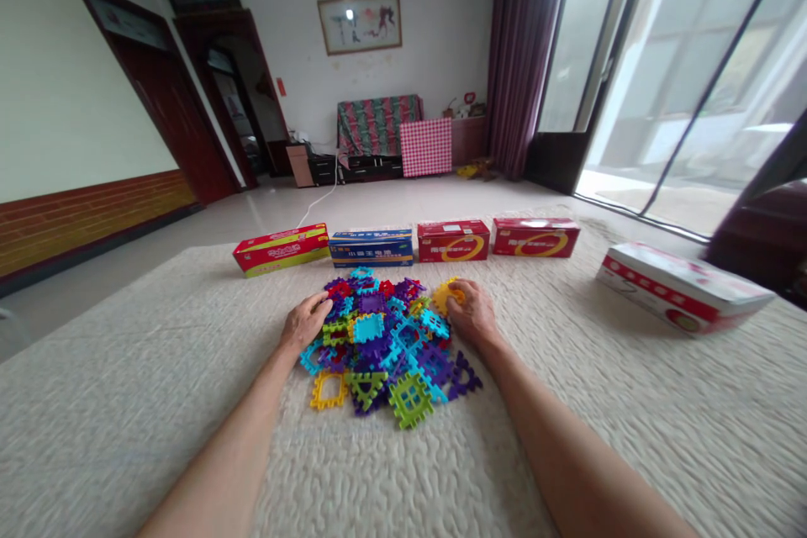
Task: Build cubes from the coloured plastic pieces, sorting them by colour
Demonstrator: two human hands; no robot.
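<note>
A heap of interlocking plastic pieces in purple, light blue, green, red and yellow lies on the pale quilted cover. At its left edge rests my left hand (306, 319), fingers curled against the pieces; whether it grips one is hidden. My right hand (472, 311) is at the upper right of the heap, with its fingers closed on a yellow piece (444, 296). Nearest to me lie a green window piece (411, 399), a green triangular piece (366, 387) and a yellow square frame (314, 392). A dark purple triangle (465, 377) lies at the right edge.
Behind the heap stand a red and yellow-green box (282, 250), a blue box (371, 249) and two red boxes (452, 242) (535, 238) in a row. A white and red box (682, 287) sits at the right. Farther back are a draped cabinet and glass doors.
</note>
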